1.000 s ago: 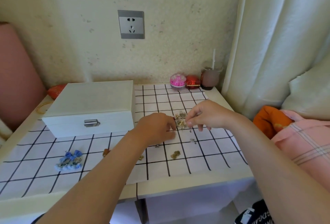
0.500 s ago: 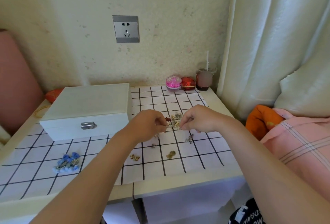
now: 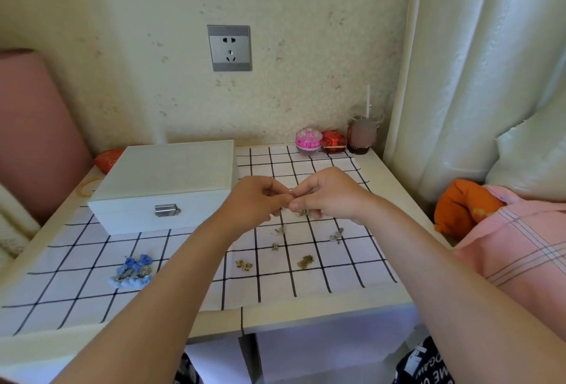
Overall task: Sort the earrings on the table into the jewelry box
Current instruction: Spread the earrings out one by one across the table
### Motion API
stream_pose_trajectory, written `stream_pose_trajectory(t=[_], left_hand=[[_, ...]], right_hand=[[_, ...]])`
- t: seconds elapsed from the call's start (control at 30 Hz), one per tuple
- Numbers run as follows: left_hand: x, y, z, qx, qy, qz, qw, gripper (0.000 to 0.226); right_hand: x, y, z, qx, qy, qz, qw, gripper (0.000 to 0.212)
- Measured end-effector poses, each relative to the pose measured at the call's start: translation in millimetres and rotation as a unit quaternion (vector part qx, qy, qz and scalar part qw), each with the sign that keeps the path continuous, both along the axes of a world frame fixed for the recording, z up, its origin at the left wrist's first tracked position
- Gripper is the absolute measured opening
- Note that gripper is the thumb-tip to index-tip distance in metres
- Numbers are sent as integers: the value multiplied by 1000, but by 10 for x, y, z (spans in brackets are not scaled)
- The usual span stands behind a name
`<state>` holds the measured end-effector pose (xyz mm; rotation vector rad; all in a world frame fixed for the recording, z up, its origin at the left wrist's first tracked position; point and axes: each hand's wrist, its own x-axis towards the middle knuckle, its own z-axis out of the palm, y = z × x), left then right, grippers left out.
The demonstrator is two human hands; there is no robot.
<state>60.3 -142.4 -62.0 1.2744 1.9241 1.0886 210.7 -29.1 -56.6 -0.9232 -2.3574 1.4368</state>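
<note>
A white jewelry box with a metal clasp stands shut at the back left of the table. My left hand and my right hand meet fingertip to fingertip above the checked cloth, pinching a small earring that the fingers mostly hide. A gold earring cluster shows just under my right hand. Loose on the cloth lie a gold bow earring, a bronze earring, small silver earrings and a blue bow pair.
A pink round case, a red case and a cup with a straw stand at the back right by the curtain. A red pouch lies behind the box. Pink plaid bedding borders the right edge.
Both hands have lifted off the earring pile and come together until the fingertips touch. The camera view has shifted slightly.
</note>
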Motion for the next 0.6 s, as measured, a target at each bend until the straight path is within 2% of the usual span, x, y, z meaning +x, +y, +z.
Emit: stream_pose_trajectory(t=[0.13, 0.3, 0.47, 0.6], left_hand=[[35, -48, -23, -25, 59, -48, 997, 5], [37, -125, -124, -55, 203, -54, 976, 21], [33, -124, -190, -130, 254, -89, 954, 27], [79, -56, -227, -140, 262, -82, 951, 18]], right_hand=[[91, -16, -32, 43, -44, 0, 998, 10], [283, 48, -76, 93, -81, -39, 992, 10], [529, 203, -183, 151, -156, -73, 973, 4], [627, 241, -245, 118, -209, -85, 967, 6]])
